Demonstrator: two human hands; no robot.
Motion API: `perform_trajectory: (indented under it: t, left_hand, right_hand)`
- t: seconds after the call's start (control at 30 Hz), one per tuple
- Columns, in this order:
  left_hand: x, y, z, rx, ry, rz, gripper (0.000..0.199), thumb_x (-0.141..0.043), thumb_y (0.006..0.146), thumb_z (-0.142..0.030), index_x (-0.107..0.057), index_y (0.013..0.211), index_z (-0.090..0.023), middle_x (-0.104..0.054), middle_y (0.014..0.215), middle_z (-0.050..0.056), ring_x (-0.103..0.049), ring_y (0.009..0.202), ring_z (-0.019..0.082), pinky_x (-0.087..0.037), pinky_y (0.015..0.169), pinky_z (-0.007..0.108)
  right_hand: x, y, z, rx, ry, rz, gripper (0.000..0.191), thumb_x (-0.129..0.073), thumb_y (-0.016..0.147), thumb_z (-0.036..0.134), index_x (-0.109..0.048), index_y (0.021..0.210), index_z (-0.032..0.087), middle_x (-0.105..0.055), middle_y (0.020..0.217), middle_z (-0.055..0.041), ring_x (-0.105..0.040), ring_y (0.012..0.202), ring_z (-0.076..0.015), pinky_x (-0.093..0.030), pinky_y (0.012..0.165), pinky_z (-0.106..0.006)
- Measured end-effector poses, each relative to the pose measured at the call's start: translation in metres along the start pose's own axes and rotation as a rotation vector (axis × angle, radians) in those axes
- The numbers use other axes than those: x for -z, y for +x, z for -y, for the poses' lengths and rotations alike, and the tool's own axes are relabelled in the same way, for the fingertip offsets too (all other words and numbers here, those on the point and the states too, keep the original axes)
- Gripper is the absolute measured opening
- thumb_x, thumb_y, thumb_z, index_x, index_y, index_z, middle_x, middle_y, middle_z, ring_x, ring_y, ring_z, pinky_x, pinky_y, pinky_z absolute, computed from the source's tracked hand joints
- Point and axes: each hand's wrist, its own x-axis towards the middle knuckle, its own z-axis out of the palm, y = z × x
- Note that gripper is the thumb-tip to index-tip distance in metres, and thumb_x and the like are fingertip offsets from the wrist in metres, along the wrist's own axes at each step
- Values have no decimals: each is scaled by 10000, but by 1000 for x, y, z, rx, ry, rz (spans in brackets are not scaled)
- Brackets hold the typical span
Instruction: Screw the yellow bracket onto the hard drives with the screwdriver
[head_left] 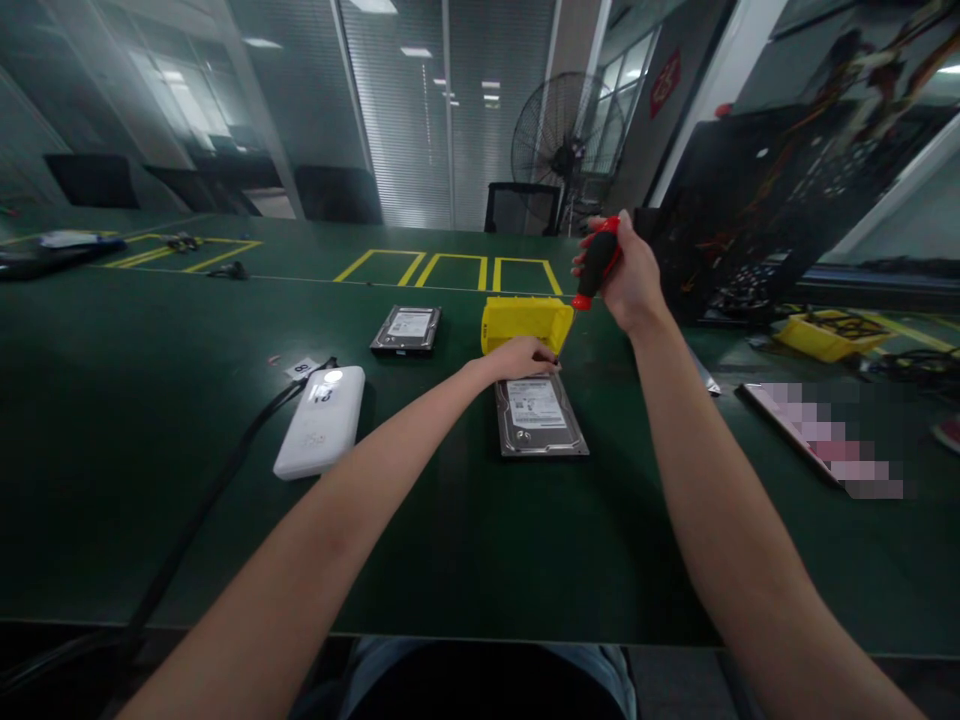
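Note:
A hard drive (536,412) with a white label lies flat on the green table in front of me. My left hand (523,356) is over its far end, fingers drawn together in a pinch near the far right corner; what they hold is too small to make out. My right hand (634,275) grips a red and black screwdriver (600,262), held tilted with its shaft pointing down toward my left fingertips. The screwdriver's tip is hard to see. Just behind the left hand stands a yellow plastic bin (525,322).
A second hard drive (406,329) lies farther back on the left. Nearer is a white power bank (322,422) with a black cable (217,500). On the right are an open computer case (780,200), a yellow tray (825,338) and a flat pinkish object (821,440).

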Motion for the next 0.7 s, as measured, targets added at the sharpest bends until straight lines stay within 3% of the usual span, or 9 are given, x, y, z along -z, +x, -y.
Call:
perform_trajectory:
  t: [0.1,0.37,0.7]
  left_hand:
    - [0,7,-1,-44,-3,12,278,-532,798,-339,-697,943,-168,-691,947,61,-610,876,201,-435,790,321]
    - [-5,8,5,24,-53,-85,305,-609,739,-406,-705,872,-149,-688,893,67,-610,867,215,-440,772,330]
    - [-8,7,1,35,29,-136,332,-591,745,-455,-709,842,-160,-686,855,72,-599,845,238,-417,759,357]
  right_hand:
    - [2,2,-2,-3,-8,2,544,-328,702,772,-518,898,301,-582,766,0,-585,644,-145,-479,515,-312]
    - [-3,2,-8,28,51,-79,348,-597,691,578,-441,838,305,-560,732,30,-588,680,-153,-482,558,-310]
    - [-8,3,-6,103,-57,-27,340,-547,727,586,-436,848,288,-519,724,26,-530,582,-113,-465,525,-270]
